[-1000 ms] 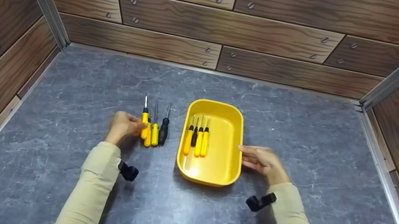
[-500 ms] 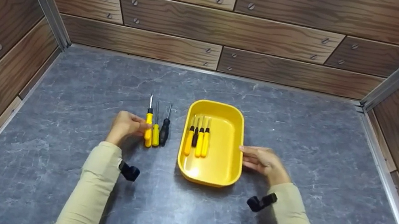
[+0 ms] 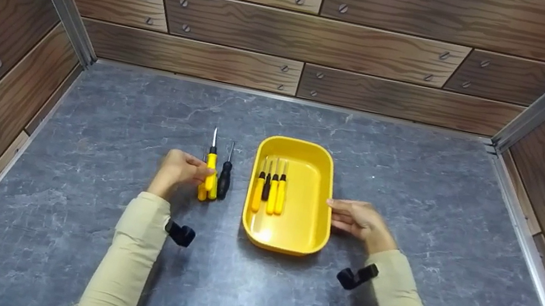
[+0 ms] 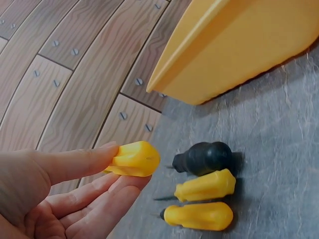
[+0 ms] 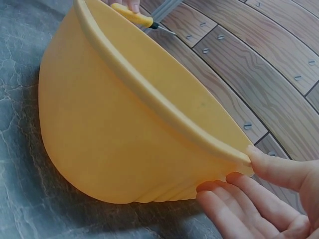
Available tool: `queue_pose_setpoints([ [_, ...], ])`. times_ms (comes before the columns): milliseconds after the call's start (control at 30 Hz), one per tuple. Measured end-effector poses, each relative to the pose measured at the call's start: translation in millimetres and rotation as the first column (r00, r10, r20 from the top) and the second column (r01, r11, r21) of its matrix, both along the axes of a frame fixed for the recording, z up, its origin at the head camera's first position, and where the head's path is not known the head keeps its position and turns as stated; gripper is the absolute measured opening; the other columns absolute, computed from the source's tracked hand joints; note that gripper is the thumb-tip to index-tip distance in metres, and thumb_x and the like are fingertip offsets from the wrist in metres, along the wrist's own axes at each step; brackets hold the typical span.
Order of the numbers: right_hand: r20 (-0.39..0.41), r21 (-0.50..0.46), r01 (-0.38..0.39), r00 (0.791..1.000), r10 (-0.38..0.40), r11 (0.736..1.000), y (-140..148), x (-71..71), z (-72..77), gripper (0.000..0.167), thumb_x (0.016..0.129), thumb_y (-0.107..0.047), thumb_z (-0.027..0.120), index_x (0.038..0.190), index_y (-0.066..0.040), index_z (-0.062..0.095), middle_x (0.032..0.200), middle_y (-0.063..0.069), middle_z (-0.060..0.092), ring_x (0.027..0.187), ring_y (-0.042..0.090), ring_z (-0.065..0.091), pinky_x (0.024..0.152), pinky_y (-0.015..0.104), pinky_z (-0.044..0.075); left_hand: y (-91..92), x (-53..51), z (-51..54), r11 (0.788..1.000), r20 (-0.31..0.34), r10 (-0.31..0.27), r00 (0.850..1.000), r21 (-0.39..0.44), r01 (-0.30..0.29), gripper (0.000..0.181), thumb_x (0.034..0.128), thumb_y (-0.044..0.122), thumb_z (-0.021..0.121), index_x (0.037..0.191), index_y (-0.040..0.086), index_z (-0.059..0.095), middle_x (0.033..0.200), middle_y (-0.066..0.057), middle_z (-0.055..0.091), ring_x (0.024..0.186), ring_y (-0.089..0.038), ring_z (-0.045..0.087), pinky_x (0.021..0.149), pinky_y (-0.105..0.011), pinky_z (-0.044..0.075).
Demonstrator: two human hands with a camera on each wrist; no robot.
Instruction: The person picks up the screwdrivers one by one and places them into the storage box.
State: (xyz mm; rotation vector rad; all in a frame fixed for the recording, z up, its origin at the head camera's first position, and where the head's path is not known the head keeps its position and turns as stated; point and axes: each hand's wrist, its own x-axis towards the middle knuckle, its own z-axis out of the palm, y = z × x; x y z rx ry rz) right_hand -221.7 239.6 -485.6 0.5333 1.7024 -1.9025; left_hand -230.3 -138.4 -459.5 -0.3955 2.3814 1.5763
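Note:
My left hand (image 3: pixel 183 168) pinches a yellow screwdriver (image 3: pixel 212 162) by its handle between thumb and fingers, its shaft pointing away. In the left wrist view this screwdriver is raised above the table. Beneath and beside it lie a black screwdriver (image 4: pixel 207 158) and two yellow-handled screwdrivers, one with a faceted handle (image 4: pixel 207 185) and one with a rounded handle (image 4: pixel 199 216). To their right stands a yellow bin (image 3: pixel 304 226). Several small screwdrivers (image 3: pixel 273 192) lie side by side along its left part. My right hand (image 3: pixel 358 221) holds the bin's right side, thumb at the rim and fingers against the outer wall.
A grey marbled tabletop (image 3: pixel 68 229) carries everything. Wood-patterned panels (image 3: pixel 293 36) close off the back and both sides, with metal strips at the corners. A black wrist camera sits on each sleeve.
My left hand has carried the held screwdriver to the right, from left of the other loose screwdrivers to over the yellow ones. The right hand and the bin stay in place.

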Motion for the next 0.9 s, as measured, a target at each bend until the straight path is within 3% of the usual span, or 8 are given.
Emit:
queue_pose_setpoints([
  [233,-0.022,-0.002,-0.006,1.000,0.006,1.000,-0.3,0.6,-0.5,0.008,0.083,-0.015,0.076,0.081,-0.007,0.075,0.071,0.000,0.075,0.067,0.013,0.073,0.068,0.025,0.065,5.0,-1.6,2.8,1.000,0.007,-0.019,1.000,0.006,0.019,0.036,0.0821,0.010,0.075,0.110,-0.012,0.067,0.099,-0.022,0.074,0.052,-0.003,0.062,0.071,-0.028,0.065],
  [500,-0.016,-0.001,0.002,1.000,-0.002,1.000,-0.4,0.7,-0.9,0.011,0.080,-0.015,0.079,0.082,-0.006,0.075,0.070,0.000,0.075,0.067,0.013,0.073,0.068,0.025,0.065,8.2,-0.9,4.0,0.998,0.005,-0.062,0.998,0.020,0.062,0.035,0.0824,0.009,0.075,0.108,-0.013,0.068,0.072,-0.005,0.072,0.051,-0.002,0.062,0.070,-0.028,0.065],
  [700,-0.020,0.014,0.007,1.000,-0.006,1.000,-0.7,1.0,-1.3,0.008,0.079,-0.014,0.080,0.080,-0.008,0.074,0.069,-0.001,0.074,0.065,0.012,0.072,0.065,0.024,0.064,11.8,2.5,6.9,0.997,0.006,-0.072,0.997,0.000,0.072,0.035,0.0833,0.011,0.074,0.110,-0.011,0.068,0.096,-0.022,0.074,0.054,-0.003,0.063,0.076,-0.032,0.065],
  [900,-0.021,0.022,0.007,1.000,-0.006,1.000,-0.4,1.3,-0.4,0.009,0.080,-0.015,0.079,0.083,-0.007,0.075,0.069,-0.001,0.074,0.065,0.012,0.072,0.065,0.023,0.064,14.8,2.3,10.3,0.997,0.022,-0.074,0.997,-0.022,0.074,0.035,0.0833,0.013,0.075,0.110,-0.009,0.069,0.107,-0.025,0.071,0.056,-0.004,0.064,0.079,-0.033,0.065],
])
